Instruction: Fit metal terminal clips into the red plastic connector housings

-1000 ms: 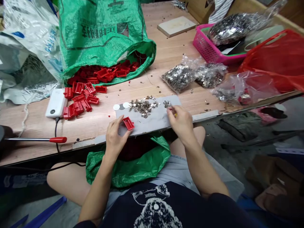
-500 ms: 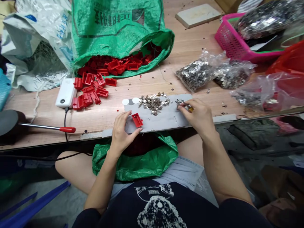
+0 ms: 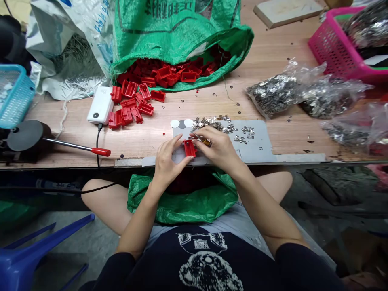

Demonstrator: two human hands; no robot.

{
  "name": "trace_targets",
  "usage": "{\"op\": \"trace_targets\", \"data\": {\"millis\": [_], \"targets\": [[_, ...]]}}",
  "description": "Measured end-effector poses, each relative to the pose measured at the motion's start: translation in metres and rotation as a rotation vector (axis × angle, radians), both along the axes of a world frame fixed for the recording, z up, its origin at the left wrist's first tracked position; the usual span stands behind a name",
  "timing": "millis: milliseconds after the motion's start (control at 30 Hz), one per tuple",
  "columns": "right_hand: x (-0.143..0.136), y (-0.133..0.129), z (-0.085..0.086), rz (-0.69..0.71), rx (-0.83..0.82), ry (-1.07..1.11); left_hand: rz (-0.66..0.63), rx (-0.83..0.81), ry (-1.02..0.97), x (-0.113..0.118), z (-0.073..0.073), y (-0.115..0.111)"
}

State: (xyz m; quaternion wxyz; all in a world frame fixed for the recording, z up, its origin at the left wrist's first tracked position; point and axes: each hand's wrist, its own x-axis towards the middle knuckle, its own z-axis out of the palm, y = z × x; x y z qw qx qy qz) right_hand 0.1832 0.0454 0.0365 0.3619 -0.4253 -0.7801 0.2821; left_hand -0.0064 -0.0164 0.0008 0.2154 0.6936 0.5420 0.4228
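On the grey mat point(image 3: 256, 141) a small open red plastic box point(image 3: 190, 148) lies at the table's front edge. My left hand point(image 3: 166, 159) curves around its left side, thumb at the bottom edge and fingertips by the top corner, steadying it. My right hand point(image 3: 220, 149) pinches slim tweezers point(image 3: 206, 142) with a yellow part showing, their tip at the box's upper end. Whether a clip is in the tip is too small to tell. Behind my right hand lies a heap of small metal clips point(image 3: 209, 122), partly covered; several loose clips point(image 3: 241, 139) lie to its right.
Several red boxes point(image 3: 129, 107) lie left of a green woven sack point(image 3: 182, 44) full of more. A white power bank point(image 3: 100, 105) and a red-handled lever point(image 3: 100, 151) stand left. Bags of metal parts point(image 3: 273, 95) and a pink basket point(image 3: 333, 44) are right; a green bag point(image 3: 188, 210) covers my lap.
My right hand has moved left with the tweezers, from the mat's right side to the red box. My left hand has closed in around the box. The view has shifted.
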Motion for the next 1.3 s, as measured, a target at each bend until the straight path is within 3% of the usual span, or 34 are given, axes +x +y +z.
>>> {"op": "trace_targets", "data": {"millis": [100, 800, 1033, 1200, 1300], "targets": [[-0.006, 0.0, -0.003, 0.062, 0.005, -0.019, -0.001, 0.018, -0.002, 0.0, 0.0, 0.0], [-0.003, 0.004, -0.007, 0.109, 0.086, -0.144, 0.007, 0.024, 0.034, 0.001, 0.002, 0.0], [0.005, 0.003, 0.0, 0.119, 0.057, -0.244, 0.017, 0.025, 0.043, 0.001, 0.001, 0.001], [0.009, -0.022, 0.008, -0.094, -0.065, -0.199, 0.039, 0.045, 0.108, 0.005, -0.001, 0.002], [0.003, -0.044, 0.008, -0.105, -0.079, -0.223, 0.048, 0.089, 0.126, 0.007, -0.002, 0.002]]}}
